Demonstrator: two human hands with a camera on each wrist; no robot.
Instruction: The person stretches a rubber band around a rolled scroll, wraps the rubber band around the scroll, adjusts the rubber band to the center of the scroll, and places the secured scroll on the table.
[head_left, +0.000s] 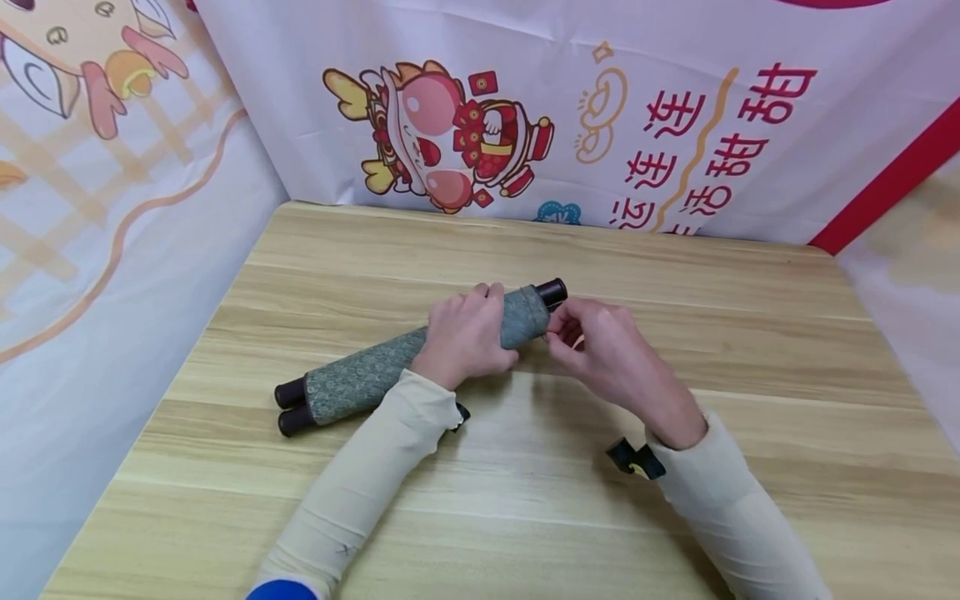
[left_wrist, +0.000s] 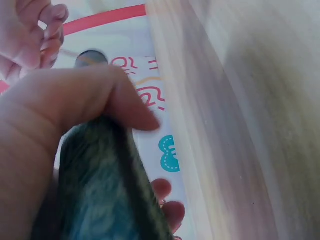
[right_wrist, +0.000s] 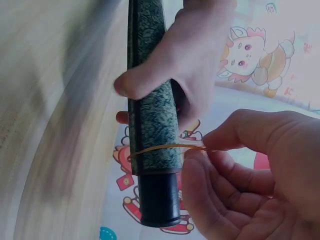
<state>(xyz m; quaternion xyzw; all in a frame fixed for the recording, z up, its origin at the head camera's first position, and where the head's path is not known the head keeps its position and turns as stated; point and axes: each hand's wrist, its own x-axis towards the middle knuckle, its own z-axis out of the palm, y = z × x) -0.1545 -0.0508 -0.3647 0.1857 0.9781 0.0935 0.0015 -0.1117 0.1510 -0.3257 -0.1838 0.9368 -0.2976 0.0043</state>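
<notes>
A rolled scroll (head_left: 360, 379) in green-grey patterned cloth lies slantwise in the head view, formed of two rolls side by side. Dark rod ends (head_left: 296, 419) stick out at its left, and another dark end (head_left: 553, 291) at its right. My left hand (head_left: 463, 337) grips the scroll right of its middle, thumb on the near side, fingers wrapped over the far side. Close to the right end, my right hand (head_left: 603, 346) pinches a thin orange elastic band (right_wrist: 160, 147) between thumb and fingertips. In the right wrist view the band runs across the cloth just above the dark end.
Beneath the hands is a light wood-grain table (head_left: 540, 517). A white printed cloth (head_left: 570, 100) hangs along its far edge, and another patterned cloth (head_left: 150, 250) hangs at the left. Small dark devices, one of them a wrist mount (head_left: 636, 459), sit at both cuffs.
</notes>
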